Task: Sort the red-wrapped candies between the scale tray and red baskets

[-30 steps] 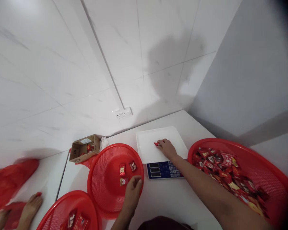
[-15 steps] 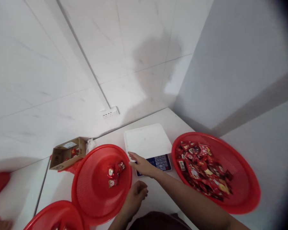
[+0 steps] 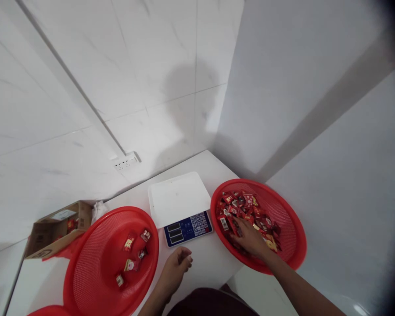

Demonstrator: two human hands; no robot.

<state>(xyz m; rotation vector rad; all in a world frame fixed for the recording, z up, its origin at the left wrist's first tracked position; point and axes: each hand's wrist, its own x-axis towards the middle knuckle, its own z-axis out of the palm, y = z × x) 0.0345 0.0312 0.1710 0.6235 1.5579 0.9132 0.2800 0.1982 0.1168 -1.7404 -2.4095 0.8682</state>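
Note:
My right hand point(image 3: 250, 239) is down in the right red basket point(image 3: 291, 224), its fingers closing around a small red wrapped packet point(image 3: 234, 226) on the pile. Many red-wrapped snack packets point(image 3: 250, 199), some with white or yellow prints, fill the middle of that basket. My left hand point(image 3: 176, 270) hovers over the table edge, loosely curled with the thumb apart and nothing visible in it. Beside it on the left stands another red basket point(image 3: 85, 267) with several packets point(image 3: 130, 264) spread on its bottom. Between the baskets sits a scale with a white pan point(image 3: 179, 195) and blue keypad panel point(image 3: 187, 229).
An open cardboard box point(image 3: 61, 228) with some red packets lies at the back left, near a crumpled white bag point(image 3: 99, 210). Part of another red basket point(image 3: 51, 310) shows at the bottom left. A wall socket point(image 3: 125, 162) is behind; walls border the table.
My right hand has gone from above the scale's front into the right basket. More packets show in the left basket. The view has turned to the right; my left hand stays near the table edge.

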